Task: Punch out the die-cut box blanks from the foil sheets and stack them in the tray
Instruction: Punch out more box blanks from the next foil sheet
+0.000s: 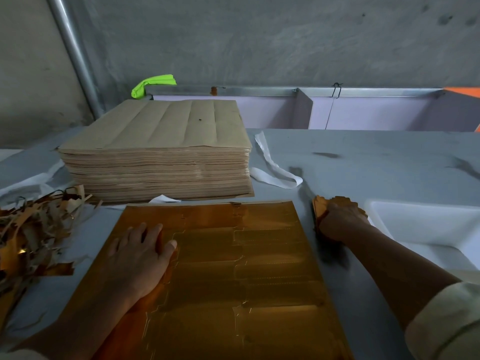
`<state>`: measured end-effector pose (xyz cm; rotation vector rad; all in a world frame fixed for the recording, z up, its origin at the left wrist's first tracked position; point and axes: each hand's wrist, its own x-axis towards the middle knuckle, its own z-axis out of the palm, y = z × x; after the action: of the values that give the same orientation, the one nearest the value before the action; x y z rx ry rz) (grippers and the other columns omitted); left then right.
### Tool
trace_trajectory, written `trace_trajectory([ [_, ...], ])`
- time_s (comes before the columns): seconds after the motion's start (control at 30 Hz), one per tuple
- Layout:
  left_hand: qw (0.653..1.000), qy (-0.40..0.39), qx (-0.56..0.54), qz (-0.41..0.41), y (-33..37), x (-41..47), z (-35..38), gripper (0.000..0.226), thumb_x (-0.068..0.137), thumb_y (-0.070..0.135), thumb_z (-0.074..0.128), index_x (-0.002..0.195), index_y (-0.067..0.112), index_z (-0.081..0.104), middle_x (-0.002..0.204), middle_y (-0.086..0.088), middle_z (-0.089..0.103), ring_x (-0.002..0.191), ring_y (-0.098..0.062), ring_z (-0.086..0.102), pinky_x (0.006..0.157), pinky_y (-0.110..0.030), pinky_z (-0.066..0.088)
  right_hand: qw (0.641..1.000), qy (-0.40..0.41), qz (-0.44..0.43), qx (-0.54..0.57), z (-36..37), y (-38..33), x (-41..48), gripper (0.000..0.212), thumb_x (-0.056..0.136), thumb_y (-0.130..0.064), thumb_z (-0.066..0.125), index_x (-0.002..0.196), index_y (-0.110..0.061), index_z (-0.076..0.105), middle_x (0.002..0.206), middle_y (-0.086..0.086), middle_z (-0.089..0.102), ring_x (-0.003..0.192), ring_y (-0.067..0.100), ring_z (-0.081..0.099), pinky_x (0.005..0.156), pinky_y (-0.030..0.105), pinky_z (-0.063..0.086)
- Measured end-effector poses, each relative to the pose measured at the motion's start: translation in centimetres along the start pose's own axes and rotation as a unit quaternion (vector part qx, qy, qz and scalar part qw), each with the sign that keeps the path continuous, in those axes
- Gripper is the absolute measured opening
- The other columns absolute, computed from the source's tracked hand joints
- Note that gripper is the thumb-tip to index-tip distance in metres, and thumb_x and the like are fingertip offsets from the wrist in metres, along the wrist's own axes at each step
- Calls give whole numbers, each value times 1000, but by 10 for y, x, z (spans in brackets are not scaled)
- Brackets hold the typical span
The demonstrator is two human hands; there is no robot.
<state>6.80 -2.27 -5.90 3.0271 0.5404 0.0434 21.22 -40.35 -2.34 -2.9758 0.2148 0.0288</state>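
My right hand clutches a wad of blanks, count hidden; my left hand presses flat on one foil sheet.

Sheet stack blocks far left; tabletop beside it seems passable.

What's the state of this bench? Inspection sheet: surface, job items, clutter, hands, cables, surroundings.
Surface: grey table, dark smudges.
Job's things: gold foil sheet flat at front, die-cut lines visible; tall sheet stack behind it, brown side up; punched blanks just left of the white tray.
Clutter: scrap heap at left; white strips beside the stack.
Hands: left hand flat on the foil sheet; right hand grips the punched blanks.
Cables: nothing seen; one wire hook on the rear rail.
Surroundings: concrete wall, metal pipe, green cloth, lilac bins behind the table.
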Motion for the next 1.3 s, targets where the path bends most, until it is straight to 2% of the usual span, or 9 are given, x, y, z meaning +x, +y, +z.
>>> trace_trajectory([
  [0.17, 1000, -3, 1, -2, 1, -1, -1, 90, 77, 77, -4, 155, 35, 13, 164, -2, 16, 151, -25, 12, 122, -48, 12, 999, 7, -32, 6, -7, -3, -3, 29, 88, -31, 57, 113, -16, 56, 103, 3, 54, 102, 26, 53, 79, 29, 33],
  [0.23, 1000, -1, -2, -1, 1, -1, -2, 89, 78, 76, -3, 155, 35, 13, 164, -2, 15, 151, -25, 13, 122, -48, 12, 999, 0, -25, 20, -10, -4, -5, 29, 93, -32, 50, 116, -17, 57, 96, 1, 50, 95, 25, 50, 77, 30, 32],
  [0.33, 1000, -2, -4, -1, 1, -2, -2, 88, 79, 76, -2, 155, 35, 13, 164, -3, 15, 151, -25, 13, 122, -48, 13, 999, -35, -32, -1, -14, -5, -6, 40, 87, -33, 60, 125, -20, 52, 119, 7, 51, 113, 29, 52, 78, 31, 33],
  [0.7, 1000, 10, -7, -6, 1, 0, 2, 89, 78, 77, -2, 155, 36, 16, 163, -2, 18, 150, -26, 16, 121, -48, 14, 995, -53, 53, 58, -5, -9, -8, 64, 86, -24, 52, 147, -25, 32, 145, 21, 28, 127, 44, 41, 106, 47, 39],
  [0.8, 1000, 14, -5, -7, 0, 0, 1, 90, 78, 77, -3, 155, 36, 16, 163, -2, 19, 150, -26, 17, 120, -48, 15, 996, -38, 44, 71, -4, -9, -9, 56, 83, -25, 54, 138, -24, 40, 136, 15, 43, 124, 38, 45, 100, 43, 40],
  [1.03, 1000, 15, -11, -6, -1, -1, 3, 87, 80, 77, 0, 155, 36, 16, 163, -2, 19, 150, -26, 16, 121, -48, 15, 993, -8, 12, 117, -3, -8, -5, 42, 84, -61, 41, 103, -28, 57, 112, 5, 62, 101, 30, 60, 85, 41, 46],
  [1.17, 1000, 14, -8, -6, 0, 0, 2, 89, 78, 77, -2, 155, 36, 16, 163, -2, 19, 150, -26, 16, 121, -48, 15, 998, -4, -13, 69, -4, -7, -5, 36, 82, -53, 48, 105, -27, 55, 107, 2, 60, 103, 29, 59, 78, 36, 34],
  [1.23, 1000, 11, -7, -5, 1, 0, 1, 89, 78, 77, -2, 155, 36, 15, 163, -2, 18, 150, -26, 16, 121, -48, 15, 999, -6, -33, 32, -7, -7, -6, 26, 76, -43, 54, 98, -29, 49, 88, -6, 49, 88, 24, 55, 77, 35, 30],
  [1.3, 1000, 8, -5, -6, 1, 0, 1, 88, 79, 77, -1, 155, 36, 15, 163, -2, 18, 150, -26, 16, 121, -48, 15, 999, -8, -40, 12, -9, -9, -6, 21, 75, -40, 58, 88, -31, 44, 75, -12, 36, 66, 14, 37, 77, 35, 28],
])
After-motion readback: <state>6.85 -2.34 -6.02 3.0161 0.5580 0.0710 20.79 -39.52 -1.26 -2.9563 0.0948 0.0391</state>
